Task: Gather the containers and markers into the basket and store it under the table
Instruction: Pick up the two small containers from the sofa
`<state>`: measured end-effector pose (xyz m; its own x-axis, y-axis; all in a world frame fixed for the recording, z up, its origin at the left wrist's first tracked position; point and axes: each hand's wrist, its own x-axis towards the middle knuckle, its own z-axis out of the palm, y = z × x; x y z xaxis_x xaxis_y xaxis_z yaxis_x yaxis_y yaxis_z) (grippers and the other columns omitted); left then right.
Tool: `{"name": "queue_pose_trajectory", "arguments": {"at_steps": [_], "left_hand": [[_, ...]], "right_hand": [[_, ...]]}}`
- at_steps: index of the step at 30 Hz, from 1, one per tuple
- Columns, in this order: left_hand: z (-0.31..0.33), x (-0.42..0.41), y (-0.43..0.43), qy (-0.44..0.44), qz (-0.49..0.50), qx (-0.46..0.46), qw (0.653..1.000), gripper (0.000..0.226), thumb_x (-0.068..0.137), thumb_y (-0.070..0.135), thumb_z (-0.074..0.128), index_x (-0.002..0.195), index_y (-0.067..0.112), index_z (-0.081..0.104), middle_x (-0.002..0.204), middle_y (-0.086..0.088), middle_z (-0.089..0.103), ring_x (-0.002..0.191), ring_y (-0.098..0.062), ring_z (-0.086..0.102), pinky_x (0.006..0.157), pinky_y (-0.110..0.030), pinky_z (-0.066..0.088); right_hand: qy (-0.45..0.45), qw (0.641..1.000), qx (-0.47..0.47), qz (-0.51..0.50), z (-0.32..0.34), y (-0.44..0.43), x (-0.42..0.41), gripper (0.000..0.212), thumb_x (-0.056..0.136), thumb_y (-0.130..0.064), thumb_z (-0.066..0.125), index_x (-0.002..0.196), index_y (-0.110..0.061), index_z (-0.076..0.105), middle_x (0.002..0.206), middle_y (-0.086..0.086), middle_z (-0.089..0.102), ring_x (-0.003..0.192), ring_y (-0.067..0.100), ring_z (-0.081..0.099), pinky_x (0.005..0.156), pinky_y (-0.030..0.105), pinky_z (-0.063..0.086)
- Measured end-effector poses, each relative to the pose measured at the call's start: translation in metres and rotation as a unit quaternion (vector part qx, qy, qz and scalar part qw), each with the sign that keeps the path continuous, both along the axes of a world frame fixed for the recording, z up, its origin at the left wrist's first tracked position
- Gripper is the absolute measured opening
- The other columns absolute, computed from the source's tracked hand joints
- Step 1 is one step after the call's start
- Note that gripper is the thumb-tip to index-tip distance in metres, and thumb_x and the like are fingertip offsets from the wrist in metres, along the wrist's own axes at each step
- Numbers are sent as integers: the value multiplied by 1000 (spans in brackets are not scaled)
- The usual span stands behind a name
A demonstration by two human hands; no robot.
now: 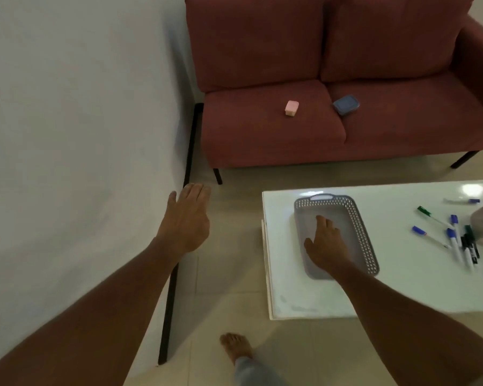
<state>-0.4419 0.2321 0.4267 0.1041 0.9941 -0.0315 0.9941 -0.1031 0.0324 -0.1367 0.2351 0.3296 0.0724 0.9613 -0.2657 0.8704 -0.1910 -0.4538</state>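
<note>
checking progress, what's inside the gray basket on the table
The floor of the basket looks bare where it shows. The right hand, spread flat, is over the middle and near end, so the floor beneath it cannot be seen.

A grey rectangular basket with a perforated rim sits upright near the surface's left edge. Blue, green and black markers lie scattered flat toward its right edge. A small pink container and a blue-lidded container rest apart on the sofa seat.

Head-height view, forward and downward
</note>
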Motion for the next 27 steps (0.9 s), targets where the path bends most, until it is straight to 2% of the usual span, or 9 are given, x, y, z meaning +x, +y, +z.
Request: {"name": "queue_pose_trajectory", "arguments": {"at_steps": [7, 9, 15, 18, 22, 27], "left_hand": [[12, -68, 118, -18, -35, 4, 999, 57, 88, 10, 52, 143, 9, 37, 149, -9, 39, 140, -27, 34, 113, -50, 31], [13, -77, 157, -31, -56, 5, 998, 60, 88, 11, 52, 146, 9, 35, 152, -9, 36, 142, -28, 32, 114, -51, 30], [17, -100, 297, -43, -129, 19, 991, 62, 92, 16, 47, 150, 11, 28, 156, -8, 30, 145, -27, 26, 117, -54, 25], [15, -112, 364, -41, -162, 7, 986, 65, 91, 16, 46, 152, 13, 25, 157, -7, 28, 145, -26, 25, 117, -53, 23], [14, -103, 441, -39, -204, -10, 978, 66, 90, 16, 45, 153, 14, 22, 158, -6, 26, 146, -25, 23, 118, -53, 22], [9, -47, 529, -67, -262, -14, 963, 69, 89, 17, 46, 153, 16, 22, 159, -2, 23, 147, -22, 21, 119, -51, 21]], "right_hand": [[-5, 999, 35, -16, 35, 109, -71, 56, 85, -13, 59, 135, -1, 37, 134, 19, 45, 118, 38, 46, 94, 45, 42], [-9, 999, 38, -32, 41, 137, -83, 54, 85, -12, 59, 133, -2, 38, 130, 20, 46, 114, 39, 47, 91, 45, 42], [-37, 995, 44, -79, 54, 233, -115, 48, 88, -9, 55, 131, 3, 38, 132, 22, 43, 117, 40, 46, 97, 46, 40], [-29, 992, 35, -116, 57, 277, -134, 55, 88, -12, 56, 136, -1, 34, 135, 20, 42, 117, 39, 47, 96, 47, 43], [-21, 987, 42, -151, 60, 331, -148, 59, 87, -15, 58, 139, -5, 31, 136, 17, 40, 115, 37, 49, 91, 45, 44], [-1, 981, 34, -193, 53, 397, -128, 65, 88, -16, 58, 145, -7, 27, 141, 14, 37, 123, 34, 45, 99, 42, 41]]}}
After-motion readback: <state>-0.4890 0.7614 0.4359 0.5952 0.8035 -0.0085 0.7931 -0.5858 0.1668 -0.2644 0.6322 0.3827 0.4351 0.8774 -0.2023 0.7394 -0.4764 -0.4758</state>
